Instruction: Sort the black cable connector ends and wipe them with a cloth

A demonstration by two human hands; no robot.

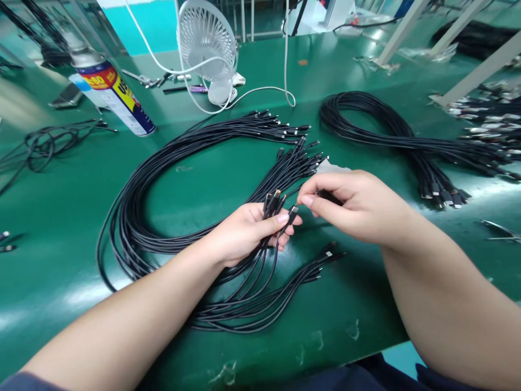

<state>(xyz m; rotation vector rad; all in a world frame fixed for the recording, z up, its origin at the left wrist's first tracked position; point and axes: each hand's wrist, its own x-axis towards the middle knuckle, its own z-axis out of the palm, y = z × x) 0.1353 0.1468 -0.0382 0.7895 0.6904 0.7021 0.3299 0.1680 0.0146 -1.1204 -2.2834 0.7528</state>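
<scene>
My left hand [254, 231] is closed around several black cables near their ends. Between its thumb and fingers one USB connector [292, 213] sticks out, with more connector ends [273, 201] upright beside it. Just to the right, my right hand [345, 203] is closed in a pinch close to that connector. Something dark shows within its curled fingers, but I cannot make out what it is. Under and behind both hands lies a large looped bundle of black cables [138, 184]. Nearer to me, loose cable ends [313, 266] spread out on the green table [345, 326].
A second coil of black cables [366, 138] lies at the right. At the back stand a white fan [207, 46] with a trailing white cord and a spray can [116, 92]. Metal tweezers or scissors [502, 231] lie at the right edge. Rack legs [480, 70] stand behind.
</scene>
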